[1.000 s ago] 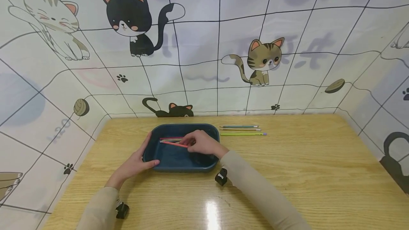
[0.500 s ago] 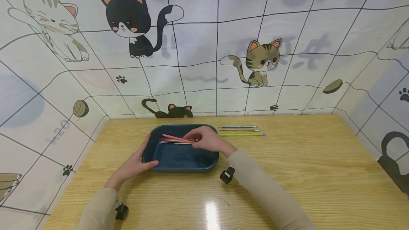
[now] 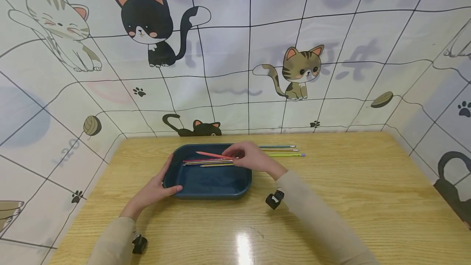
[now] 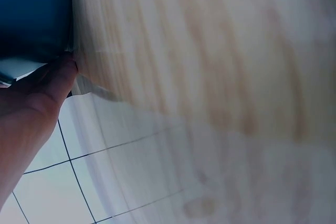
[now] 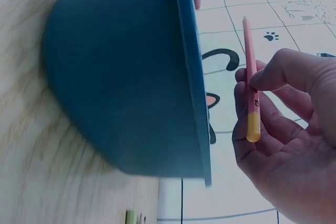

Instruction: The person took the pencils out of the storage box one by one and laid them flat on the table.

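My right hand (image 3: 250, 156) pinches a coral-pink pencil (image 3: 209, 155) above the far right part of a dark blue rectangular tub (image 3: 206, 196). In the right wrist view the pencil (image 5: 250, 66) shows a yellow end, held between thumb and fingers beyond the tub's rim. Several pencils (image 3: 206, 161) lie side by side inside the tub, their right ends partly hidden by that hand. My left hand (image 3: 158, 185) holds the tub's left side, thumb over the near left rim and fingers along the outer wall. The left wrist view shows fingertips against the tub (image 4: 34, 14).
Right of the tub, a dark green pencil (image 3: 279, 146), a tan one (image 3: 281, 150) and a lime green one (image 3: 287, 155) lie parallel on the wooden table (image 3: 349, 191). Cat-printed cloth walls (image 3: 228, 52) rise behind the table and at its sides.
My right hand has lifted the coral pencil from low in the tub and carried it up and rightward. My left hand keeps its place on the tub.
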The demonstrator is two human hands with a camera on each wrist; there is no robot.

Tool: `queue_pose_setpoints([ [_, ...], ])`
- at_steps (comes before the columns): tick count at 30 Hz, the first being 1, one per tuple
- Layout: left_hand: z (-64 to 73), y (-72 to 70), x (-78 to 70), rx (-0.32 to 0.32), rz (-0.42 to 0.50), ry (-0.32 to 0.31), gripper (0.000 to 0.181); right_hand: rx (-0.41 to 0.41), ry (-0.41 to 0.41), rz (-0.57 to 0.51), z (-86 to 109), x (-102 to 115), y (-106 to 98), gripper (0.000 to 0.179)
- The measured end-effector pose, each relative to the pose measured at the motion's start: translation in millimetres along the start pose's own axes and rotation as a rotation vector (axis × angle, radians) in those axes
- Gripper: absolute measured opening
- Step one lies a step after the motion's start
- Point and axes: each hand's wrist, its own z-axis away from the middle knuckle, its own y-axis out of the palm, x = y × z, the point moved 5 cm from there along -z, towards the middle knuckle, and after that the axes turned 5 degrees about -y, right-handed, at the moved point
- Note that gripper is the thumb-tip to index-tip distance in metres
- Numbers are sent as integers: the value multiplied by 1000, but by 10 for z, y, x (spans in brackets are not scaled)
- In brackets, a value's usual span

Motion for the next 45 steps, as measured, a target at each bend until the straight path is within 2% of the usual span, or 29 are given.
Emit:
queue_pose_setpoints([
  [24,9,-7,5,-2,-25,4,102,-8,36,171,560,-168,-587,30],
  [32,-5,-4,1,0,-33,16,102,-11,65,171,692,-270,-716,30],
  [45,-2,-6,-13,3,-18,15,102,-86,66,192,937,-427,-849,31],
])
